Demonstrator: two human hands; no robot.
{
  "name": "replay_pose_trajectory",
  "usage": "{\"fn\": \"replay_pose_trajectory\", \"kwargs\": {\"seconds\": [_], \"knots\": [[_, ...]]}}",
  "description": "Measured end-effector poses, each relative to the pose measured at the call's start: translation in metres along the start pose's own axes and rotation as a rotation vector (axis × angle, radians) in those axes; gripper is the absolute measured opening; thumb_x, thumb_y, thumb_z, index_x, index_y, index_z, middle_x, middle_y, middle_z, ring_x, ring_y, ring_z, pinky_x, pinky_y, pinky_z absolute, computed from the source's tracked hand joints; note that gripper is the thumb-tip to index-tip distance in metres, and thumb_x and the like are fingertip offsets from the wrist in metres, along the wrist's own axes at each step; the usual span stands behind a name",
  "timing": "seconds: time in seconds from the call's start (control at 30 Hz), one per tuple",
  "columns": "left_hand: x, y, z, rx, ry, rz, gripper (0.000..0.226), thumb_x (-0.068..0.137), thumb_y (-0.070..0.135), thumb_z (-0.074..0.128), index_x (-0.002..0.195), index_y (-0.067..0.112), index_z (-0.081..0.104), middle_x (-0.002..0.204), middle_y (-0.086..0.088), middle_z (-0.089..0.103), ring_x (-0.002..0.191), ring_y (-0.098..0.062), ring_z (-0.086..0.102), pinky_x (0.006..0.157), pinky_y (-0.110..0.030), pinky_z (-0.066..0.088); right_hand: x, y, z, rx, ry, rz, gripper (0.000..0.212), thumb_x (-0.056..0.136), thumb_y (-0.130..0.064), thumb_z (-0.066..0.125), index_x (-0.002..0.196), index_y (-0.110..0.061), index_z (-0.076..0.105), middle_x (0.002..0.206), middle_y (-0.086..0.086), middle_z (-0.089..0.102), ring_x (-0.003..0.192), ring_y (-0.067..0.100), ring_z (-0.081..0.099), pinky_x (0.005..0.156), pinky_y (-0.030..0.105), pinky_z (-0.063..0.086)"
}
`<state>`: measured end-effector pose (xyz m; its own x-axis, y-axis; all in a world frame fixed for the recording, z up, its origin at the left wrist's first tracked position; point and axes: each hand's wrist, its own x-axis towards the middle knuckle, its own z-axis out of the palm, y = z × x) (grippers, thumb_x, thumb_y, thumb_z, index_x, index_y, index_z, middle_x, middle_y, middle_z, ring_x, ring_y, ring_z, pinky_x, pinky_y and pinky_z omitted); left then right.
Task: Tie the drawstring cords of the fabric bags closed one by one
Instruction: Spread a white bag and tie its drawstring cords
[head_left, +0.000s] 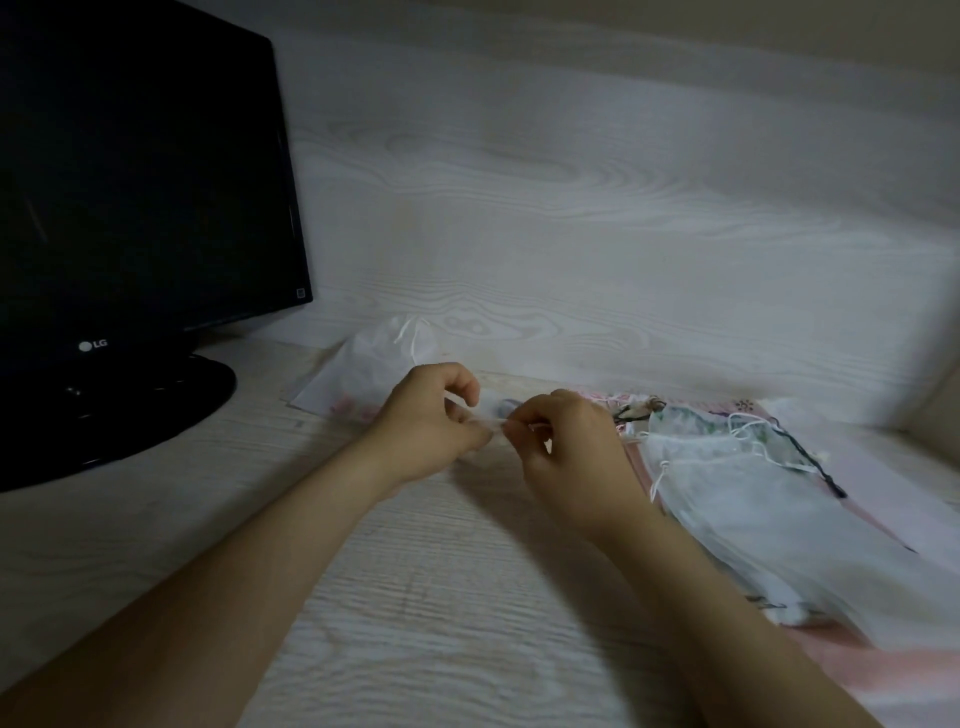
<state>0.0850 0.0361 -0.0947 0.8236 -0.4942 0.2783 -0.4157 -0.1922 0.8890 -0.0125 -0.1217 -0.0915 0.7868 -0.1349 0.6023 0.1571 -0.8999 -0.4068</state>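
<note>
LG monitor (140, 182) far left, screen dark, standing on white wood-grain desk (415, 597). One sheer white bag (374, 364) lies flat just beyond the left hand. Left hand (431, 421): fingers curled, pinching a thin white cord (497, 422). Right hand (566, 452): also curled, pinching the same cord; hands nearly touching, mid-desk. Bag on this cord mostly hidden. Right: pile of sheer bags (769, 499) on pink cloth (883, 467).
</note>
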Motion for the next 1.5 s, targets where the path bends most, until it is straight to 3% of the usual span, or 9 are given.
{"fn": "replay_pose_trajectory", "kwargs": {"seconds": [0.33, 0.43, 0.6, 0.77, 0.9, 1.1, 1.2, 1.37, 1.5], "knots": [[-0.003, 0.006, 0.005, 0.208, 0.112, 0.271, 0.03, 0.091, 0.005, 0.072, 0.086, 0.032, 0.083, 0.077, 0.033, 0.069, 0.067, 0.003, 0.062, 0.064, -0.009, 0.044, 0.0, -0.008, -0.007, 0.659, -0.047, 0.445, 0.017, 0.094, -0.01, 0.068, 0.085, 0.002, 0.076, 0.056, -0.015, 0.058, 0.052, -0.004, 0.048, 0.054, 0.009, 0.038], [-0.004, 0.007, 0.004, 0.192, 0.035, 0.275, 0.016, 0.088, 0.022, 0.073, 0.087, 0.035, 0.082, 0.094, 0.023, 0.072, 0.081, -0.002, 0.066, 0.073, -0.018, 0.05, 0.0, -0.007, -0.01, 0.707, 0.0, 0.444, 0.018, 0.096, -0.007, 0.064, 0.086, 0.0, 0.077, 0.055, -0.019, 0.061, 0.052, -0.007, 0.054, 0.054, 0.006, 0.039], [0.0, 0.01, 0.003, 0.179, 0.038, 0.197, 0.022, 0.083, 0.035, 0.065, 0.069, 0.019, 0.069, 0.098, 0.003, 0.065, 0.095, -0.007, 0.062, 0.08, -0.027, 0.047, 0.0, -0.006, -0.006, 0.668, 0.038, 0.435, 0.017, 0.096, -0.016, 0.07, 0.082, -0.008, 0.077, 0.067, -0.006, 0.065, 0.062, 0.004, 0.054, 0.056, 0.011, 0.041], [0.0, 0.022, -0.011, -0.035, 0.124, 0.009, 0.039, 0.077, 0.042, 0.049, 0.057, 0.01, 0.059, 0.065, -0.005, 0.065, 0.066, -0.014, 0.055, 0.074, -0.038, 0.043, -0.003, -0.008, -0.007, 0.61, 0.062, 0.328, 0.015, 0.094, -0.015, 0.072, 0.081, -0.015, 0.079, 0.076, -0.003, 0.076, 0.069, 0.003, 0.064, 0.065, 0.015, 0.049], [-0.005, 0.026, -0.013, -0.039, -0.075, -0.103, 0.064, 0.101, 0.048, 0.042, 0.05, 0.014, 0.06, 0.064, -0.019, 0.069, 0.05, -0.021, 0.051, 0.058, -0.033, 0.04, -0.003, -0.009, -0.005, 0.597, 0.071, 0.297, 0.014, 0.095, -0.017, 0.073, 0.082, -0.016, 0.079, 0.07, -0.006, 0.074, 0.066, 0.003, 0.065, 0.065, 0.016, 0.051], [-0.009, 0.029, -0.009, -0.026, -0.255, -0.181, 0.063, 0.109, 0.053, 0.042, 0.09, 0.002, 0.074, 0.06, -0.01, 0.062, 0.049, -0.02, 0.053, 0.052, -0.028, 0.046, -0.003, -0.012, -0.007, 0.587, -0.028, 0.213, 0.021, 0.099, -0.016, 0.067, 0.082, -0.013, 0.079, 0.065, -0.003, 0.07, 0.059, 0.004, 0.054, 0.061, 0.018, 0.042], [-0.008, 0.027, -0.01, -0.009, -0.255, -0.243, 0.048, 0.107, 0.05, 0.051, 0.086, 0.01, 0.067, 0.054, 0.006, 0.042, 0.047, -0.009, 0.035, 0.046, -0.025, 0.033, -0.001, -0.006, -0.005, 0.505, -0.046, 0.197, 0.026, 0.1, -0.013, 0.059, 0.087, -0.019, 0.08, 0.064, 0.014, 0.062, 0.06, 0.012, 0.047, 0.059, 0.028, 0.038], [-0.006, 0.03, -0.018, 0.038, -0.232, -0.284, 0.043, 0.098, 0.043, 0.063, 0.065, 0.022, 0.046, 0.057, 0.005, 0.031, 0.048, -0.011, 0.022, 0.047, -0.028, 0.017, -0.002, 0.003, -0.001, 0.114, 0.02, 0.032, 0.025, 0.098, -0.014, 0.057, 0.106, -0.025, 0.078, 0.085, -0.01, 0.06, 0.079, 0.005, 0.058, 0.072, 0.02, 0.043], [-0.007, 0.027, -0.027, 0.073, -0.315, -0.29, 0.042, 0.097, 0.05, 0.07, 0.076, 0.013, 0.073, 0.055, 0.004, 0.03, 0.05, -0.014, 0.022, 0.05, -0.03, 0.019, -0.001, 0.011, 0.002, -0.073, 0.033, 0.018, 0.021, 0.098, -0.031, 0.057, 0.1, -0.026, 0.077, 0.09, -0.006, 0.058, 0.088, 0.015, 0.058, 0.084, 0.041, 0.048]]}}
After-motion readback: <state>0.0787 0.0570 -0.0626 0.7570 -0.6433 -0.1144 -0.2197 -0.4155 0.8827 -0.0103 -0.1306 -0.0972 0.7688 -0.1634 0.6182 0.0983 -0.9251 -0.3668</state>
